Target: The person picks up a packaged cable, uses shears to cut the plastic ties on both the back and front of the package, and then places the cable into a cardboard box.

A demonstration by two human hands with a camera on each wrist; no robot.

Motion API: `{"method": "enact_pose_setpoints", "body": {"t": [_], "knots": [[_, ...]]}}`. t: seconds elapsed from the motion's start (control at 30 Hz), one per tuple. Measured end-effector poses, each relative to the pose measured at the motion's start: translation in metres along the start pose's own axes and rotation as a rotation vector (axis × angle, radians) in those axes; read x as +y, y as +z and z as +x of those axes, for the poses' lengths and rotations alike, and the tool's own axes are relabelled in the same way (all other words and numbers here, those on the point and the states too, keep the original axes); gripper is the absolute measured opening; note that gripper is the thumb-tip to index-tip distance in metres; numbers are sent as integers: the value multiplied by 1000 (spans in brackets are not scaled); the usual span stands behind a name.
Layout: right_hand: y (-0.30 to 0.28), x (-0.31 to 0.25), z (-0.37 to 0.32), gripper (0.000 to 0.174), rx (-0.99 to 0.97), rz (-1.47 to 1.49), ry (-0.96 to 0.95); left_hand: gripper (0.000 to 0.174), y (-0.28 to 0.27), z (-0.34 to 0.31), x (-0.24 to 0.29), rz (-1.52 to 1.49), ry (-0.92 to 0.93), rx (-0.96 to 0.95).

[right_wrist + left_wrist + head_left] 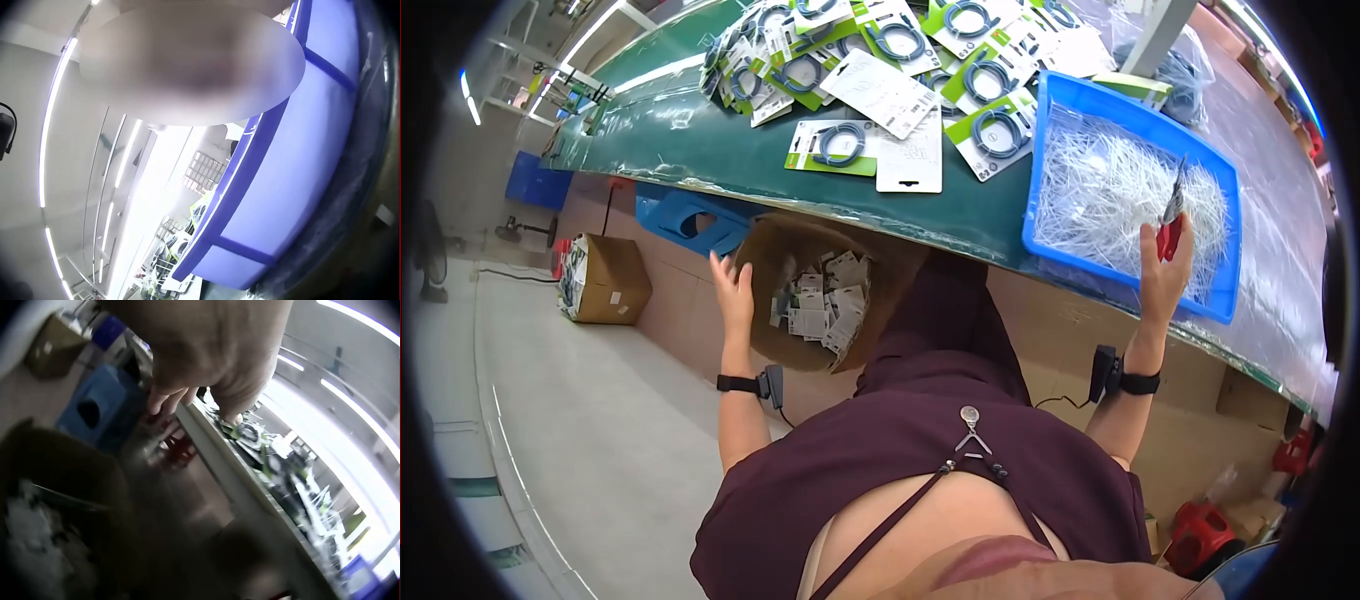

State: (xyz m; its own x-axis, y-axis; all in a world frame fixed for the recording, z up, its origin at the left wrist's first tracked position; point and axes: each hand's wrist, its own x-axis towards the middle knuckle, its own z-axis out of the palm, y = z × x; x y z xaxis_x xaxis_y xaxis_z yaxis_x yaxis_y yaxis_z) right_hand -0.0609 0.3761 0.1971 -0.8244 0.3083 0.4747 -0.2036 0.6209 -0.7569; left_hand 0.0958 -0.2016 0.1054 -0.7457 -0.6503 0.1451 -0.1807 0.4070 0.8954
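- We log left hand [733,290]: fingers wide, empty, above cardboard box [762,236], near left.
- Right hand [1165,275]: fingers grip red cutters [1171,225] over blue tray [1135,115].
- Risk: the tips may snag white ties [1100,190].

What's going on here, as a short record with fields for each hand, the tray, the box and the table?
Left hand: open, fingers spread, by the left rim of the box; contact unclear
Right hand: grips red-handled cutters over the tray
Tray: blue, on the table, full of white ties
Box: cardboard, below the table edge, holds white cards
Table: green, strewn with cable packs
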Motion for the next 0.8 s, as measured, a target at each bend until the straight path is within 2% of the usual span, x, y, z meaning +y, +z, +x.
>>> {"method": "enact_pose_setpoints", "body": {"t": [0.03, 0.1, 0.17, 0.23, 0.3, 0.37, 0.5, 0.57, 0.63, 0.8], "knots": [[1, -4, -5, 53, -35, -3, -15, 54, 13, 2, 14, -38, 21, 35], [2, -8, -12, 54, -77, -5, -43, 49, 46, 25, 54, -690, -94, -198], [6, -7, -18, 56, -136, 7, -47, 44, 94, 55, 81, -916, -187, -386], [2, -12, -22, 57, -158, 8, -54, 33, 146, 74, 118, -867, -249, -430], [-6, -18, -27, 58, -218, 8, -92, 30, 198, 106, 105, -845, -205, -611], [-15, -20, -29, 59, -244, -1, -117, 28, 219, 124, 114, -806, -244, -600], [-31, -16, -33, 61, -258, -31, -168, 22, 242, 136, 130, -694, -383, -577], [-32, -14, -35, 62, -242, 6, -49, 21, 244, 137, 136, -664, -498, -557], [-30, -14, -37, 63, -226, 31, 14, 20, 246, 139, 140, -679, -500, -580], [-27, -17, -43, 63, -250, 93, -62, 22, 271, 149, 143, -770, -552, -626]]}}
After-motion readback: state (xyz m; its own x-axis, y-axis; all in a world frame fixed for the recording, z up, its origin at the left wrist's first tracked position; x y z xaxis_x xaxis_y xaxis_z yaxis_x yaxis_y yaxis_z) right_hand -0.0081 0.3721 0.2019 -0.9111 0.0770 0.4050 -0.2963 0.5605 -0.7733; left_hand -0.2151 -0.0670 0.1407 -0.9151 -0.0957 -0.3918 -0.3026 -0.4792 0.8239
